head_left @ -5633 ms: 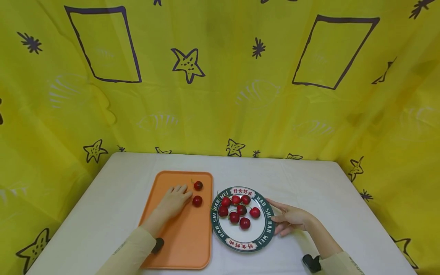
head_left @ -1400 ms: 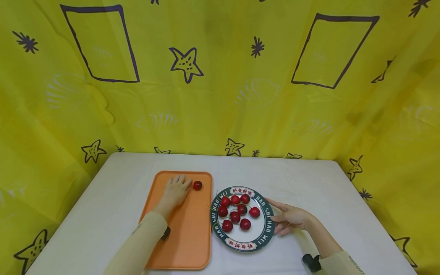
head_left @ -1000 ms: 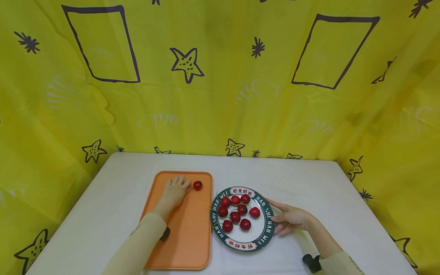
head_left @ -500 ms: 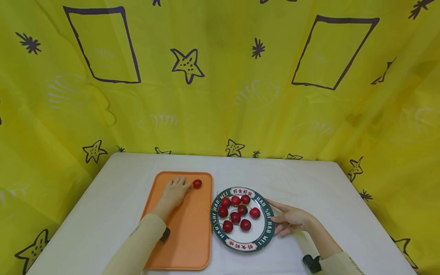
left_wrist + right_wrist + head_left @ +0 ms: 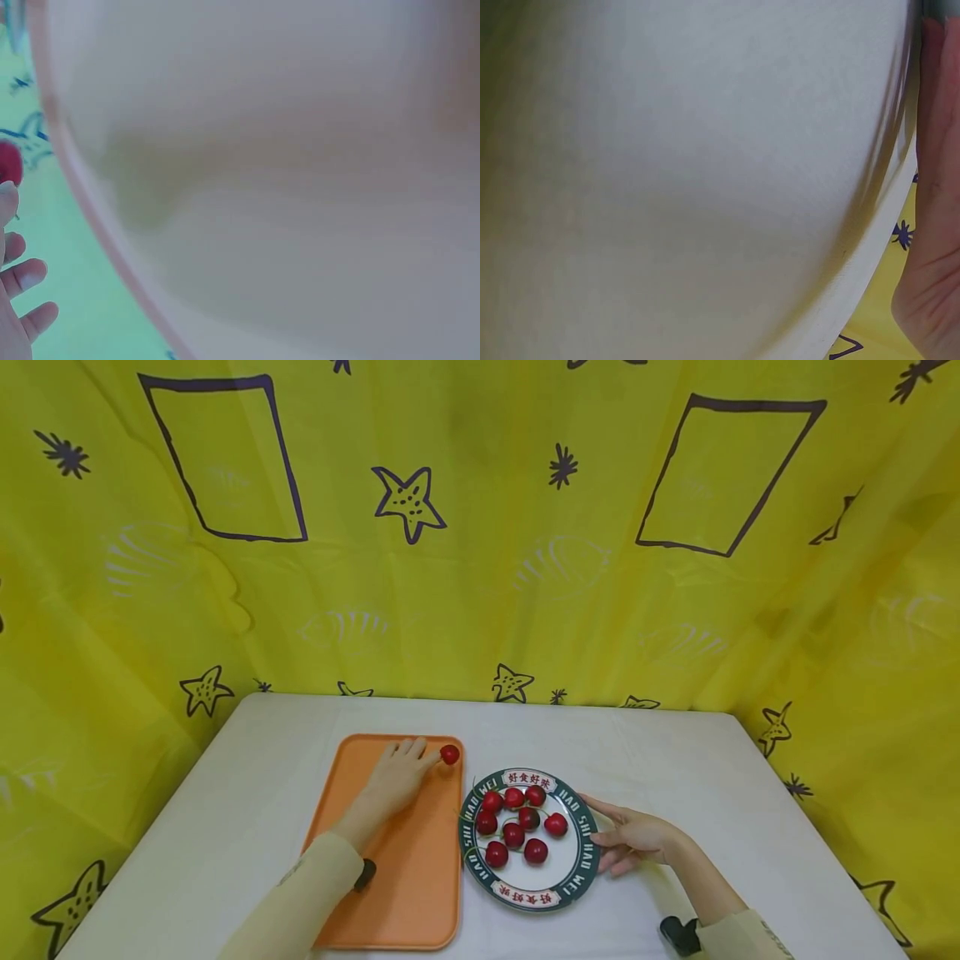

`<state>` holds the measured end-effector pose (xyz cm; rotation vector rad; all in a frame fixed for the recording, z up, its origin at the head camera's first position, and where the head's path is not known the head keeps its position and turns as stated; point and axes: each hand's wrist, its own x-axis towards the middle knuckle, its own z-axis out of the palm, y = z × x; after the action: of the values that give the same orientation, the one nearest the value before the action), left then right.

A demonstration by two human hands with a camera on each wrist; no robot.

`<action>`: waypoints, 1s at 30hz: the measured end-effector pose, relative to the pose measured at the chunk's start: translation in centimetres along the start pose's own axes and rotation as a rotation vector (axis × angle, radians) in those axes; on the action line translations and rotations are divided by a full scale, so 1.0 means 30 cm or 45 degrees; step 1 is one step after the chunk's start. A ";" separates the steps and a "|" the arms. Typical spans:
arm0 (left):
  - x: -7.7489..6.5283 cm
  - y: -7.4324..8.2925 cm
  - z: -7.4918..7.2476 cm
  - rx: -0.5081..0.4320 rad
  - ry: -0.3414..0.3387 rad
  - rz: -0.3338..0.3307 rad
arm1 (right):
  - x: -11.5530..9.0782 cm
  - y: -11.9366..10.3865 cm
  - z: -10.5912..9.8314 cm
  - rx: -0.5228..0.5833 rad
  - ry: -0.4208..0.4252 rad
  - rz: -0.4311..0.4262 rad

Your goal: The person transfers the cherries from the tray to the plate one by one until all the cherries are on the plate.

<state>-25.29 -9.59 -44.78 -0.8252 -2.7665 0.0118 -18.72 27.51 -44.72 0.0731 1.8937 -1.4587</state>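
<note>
My left hand (image 5: 397, 777) is over the upper part of the orange tray (image 5: 412, 893), pinching a red cherry (image 5: 449, 754) at its fingertips near the tray's top right corner. The left wrist view shows the cherry (image 5: 9, 163) just above a fingertip, with the other fingers spread below. My right hand (image 5: 637, 837) grips the right rim of a round plate (image 5: 540, 881) with a green lettered border, thumb on top and fingers below. Several red cherries (image 5: 513, 835), some with stems showing, lie on the plate. Most of the right hand falls outside the right wrist view.
Tray and plate lie side by side on a white-covered table (image 5: 675, 760), their edges close together. A yellow curtain (image 5: 480, 593) with dark drawings hangs behind and at both sides. Dark wrist devices (image 5: 679, 935) show at the sleeves.
Over several seconds, one tray cherry went to the plate. In the last half second, my left hand has moved right with the last tray cherry. The right hand and plate stay put.
</note>
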 end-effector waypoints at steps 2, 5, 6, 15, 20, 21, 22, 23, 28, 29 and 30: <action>0.005 0.023 -0.020 0.018 0.042 0.042 | -0.001 -0.001 0.000 0.000 0.000 0.001; 0.010 0.061 -0.051 0.055 0.078 0.110 | -0.002 -0.002 0.000 -0.001 0.001 0.003; 0.011 0.075 -0.061 0.057 0.086 0.130 | -0.002 -0.002 0.000 -0.002 0.002 0.003; 0.014 0.200 -0.117 0.115 0.124 0.261 | 0.002 -0.002 0.000 -0.011 0.009 0.011; 0.015 0.282 -0.143 0.120 0.078 0.299 | 0.005 -0.002 0.000 -0.019 0.012 0.015; 0.014 0.299 -0.145 0.118 0.068 0.303 | 0.005 -0.001 0.000 -0.020 0.012 0.015; 0.013 0.315 -0.147 0.110 0.056 0.306 | 0.005 -0.001 -0.001 -0.020 0.011 0.014; 0.011 0.331 -0.147 0.103 0.049 0.309 | 0.005 0.000 -0.001 -0.021 0.011 0.012; -0.001 0.400 -0.136 0.017 0.037 0.322 | 0.006 0.002 -0.004 -0.024 0.008 0.004; -0.003 0.411 -0.131 0.011 0.049 0.328 | 0.006 0.002 -0.004 -0.025 0.008 0.003; -0.005 0.422 -0.127 0.010 0.056 0.334 | 0.006 0.002 -0.004 -0.025 0.007 0.004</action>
<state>-17.44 0.70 -42.13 -1.1651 -2.5958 0.0517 -18.88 27.58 -44.85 0.0707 1.9110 -1.4390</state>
